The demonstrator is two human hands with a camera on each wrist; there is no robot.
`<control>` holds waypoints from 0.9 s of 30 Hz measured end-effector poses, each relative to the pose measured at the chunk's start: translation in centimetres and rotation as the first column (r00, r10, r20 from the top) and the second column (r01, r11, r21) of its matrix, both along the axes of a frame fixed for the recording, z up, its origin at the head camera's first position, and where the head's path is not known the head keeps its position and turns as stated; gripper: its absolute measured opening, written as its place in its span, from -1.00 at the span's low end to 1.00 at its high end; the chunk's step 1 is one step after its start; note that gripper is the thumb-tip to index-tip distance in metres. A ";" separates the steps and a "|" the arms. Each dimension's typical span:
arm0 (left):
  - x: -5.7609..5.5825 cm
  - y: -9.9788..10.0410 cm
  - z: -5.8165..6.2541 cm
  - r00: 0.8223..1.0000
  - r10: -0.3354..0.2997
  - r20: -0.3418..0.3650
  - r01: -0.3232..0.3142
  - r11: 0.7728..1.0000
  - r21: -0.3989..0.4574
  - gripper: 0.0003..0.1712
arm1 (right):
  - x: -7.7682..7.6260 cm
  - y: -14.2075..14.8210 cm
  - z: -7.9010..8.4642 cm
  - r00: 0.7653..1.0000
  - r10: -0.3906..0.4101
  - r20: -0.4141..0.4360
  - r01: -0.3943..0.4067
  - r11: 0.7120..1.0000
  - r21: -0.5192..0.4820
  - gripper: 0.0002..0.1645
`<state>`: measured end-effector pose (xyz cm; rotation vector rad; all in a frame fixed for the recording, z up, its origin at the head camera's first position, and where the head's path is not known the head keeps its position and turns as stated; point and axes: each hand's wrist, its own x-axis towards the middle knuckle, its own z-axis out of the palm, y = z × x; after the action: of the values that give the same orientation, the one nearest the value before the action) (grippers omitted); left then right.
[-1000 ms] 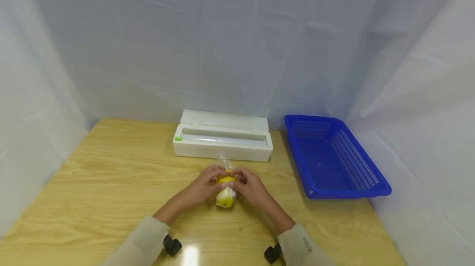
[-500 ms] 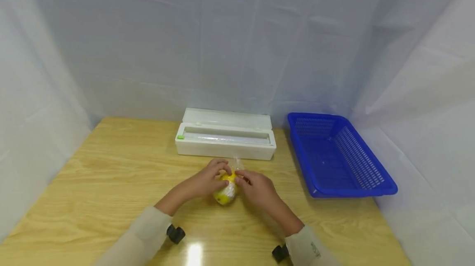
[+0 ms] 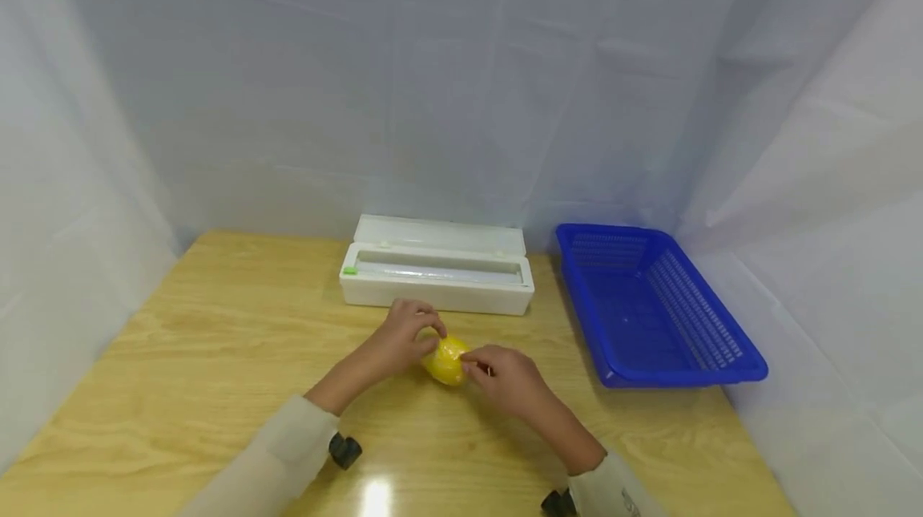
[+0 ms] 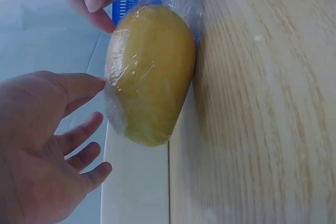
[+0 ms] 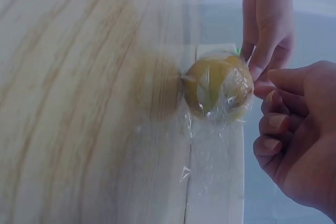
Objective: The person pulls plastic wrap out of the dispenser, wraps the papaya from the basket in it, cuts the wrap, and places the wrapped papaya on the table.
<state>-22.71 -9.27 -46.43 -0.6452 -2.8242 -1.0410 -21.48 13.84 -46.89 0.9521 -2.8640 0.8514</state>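
A yellow fruit, rounded and mango-like in the left wrist view, lies on the wooden table wrapped in clear cling film. Loose film trails from one end of it. My left hand has thumb and forefinger close together on the film at the fruit's upper left side, its other fingers loosely bent. On the opposite side, my right hand pinches the film at the fruit's surface between thumb and forefinger, the remaining fingers curled in. The exact fold of film under each fingertip is too small to see.
Behind the hands stands a white cling film dispenser with its lid raised, a roll inside and a green slider at its left. A blue plastic basket sits at the right. White sheeting surrounds the table.
The fruit has turned from pointing toward me to lying aslant, showing more of its yellow side. My right hand has shifted slightly right and toward me; the left has moved slightly up.
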 end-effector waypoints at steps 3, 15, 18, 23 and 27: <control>-0.1 0.1 -0.3 0.999 0.042 -0.033 -0.043 0.999 0.000 -0.91 | 0.1 0.0 0.0 0.999 0.038 -0.014 -0.038 0.999 0.010 -0.72; -0.3 0.8 -1.6 0.989 0.074 0.129 -0.087 0.991 0.098 -0.65 | 0.6 0.7 -1.1 0.986 0.148 -0.083 -0.149 0.989 -0.008 -0.67; 0.0 0.9 -1.8 0.983 0.059 0.174 -0.080 0.990 0.116 -0.54 | 0.6 1.8 -1.4 0.974 0.193 -0.119 -0.199 0.979 -0.041 -0.71; 0.0 0.9 -2.0 0.981 0.031 0.191 -0.060 0.988 0.146 -0.49 | 0.2 3.4 -1.5 0.941 0.249 -0.228 -0.265 0.963 -0.042 -0.64; -0.1 0.8 -2.1 0.979 0.005 0.203 -0.045 0.981 0.191 -0.49 | 0.1 4.0 -1.6 0.941 0.271 -0.202 -0.266 0.963 0.054 -0.60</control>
<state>-22.79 -8.45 -48.53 -0.5095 -2.8337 -1.4321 -21.42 17.85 -48.46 1.3702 -2.6126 0.6796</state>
